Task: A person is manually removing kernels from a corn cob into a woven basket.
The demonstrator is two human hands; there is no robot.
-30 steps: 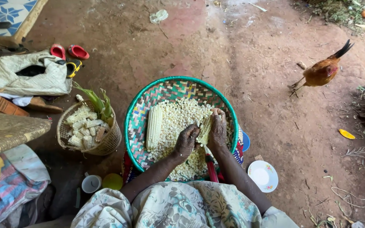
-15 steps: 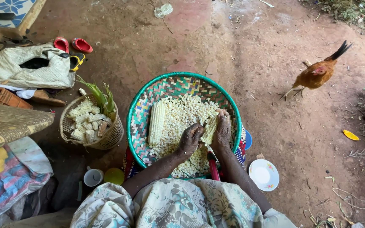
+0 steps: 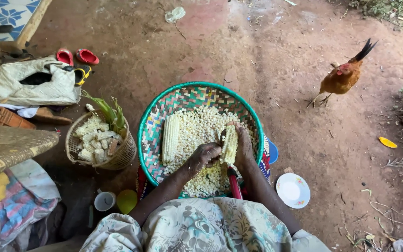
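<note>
We are seeing a bare dirt floor (image 3: 267, 56). Lying directly on it are a small basket of cobs (image 3: 100, 142), a white plate (image 3: 293, 190), two cups (image 3: 115, 201), red sandals (image 3: 77, 56) and a sack (image 3: 29, 86); a hen (image 3: 342, 77) is standing there.

The basket (image 3: 157, 122) was woven of flat strips, matt, with a smooth green rim. A smaller basket (image 3: 127, 154) looked like coarse, pale wicker. The kernels (image 3: 201, 128) were pale and dull; the cob (image 3: 230, 144) in the hands looked bumpy. The ground (image 3: 276, 70) was bare packed earth, rough and dusty. A saucer (image 3: 293, 190) shone like glazed china. The sandals (image 3: 78, 57) looked like smooth plastic. The person's dress (image 3: 201, 228) was soft printed cloth.
</note>
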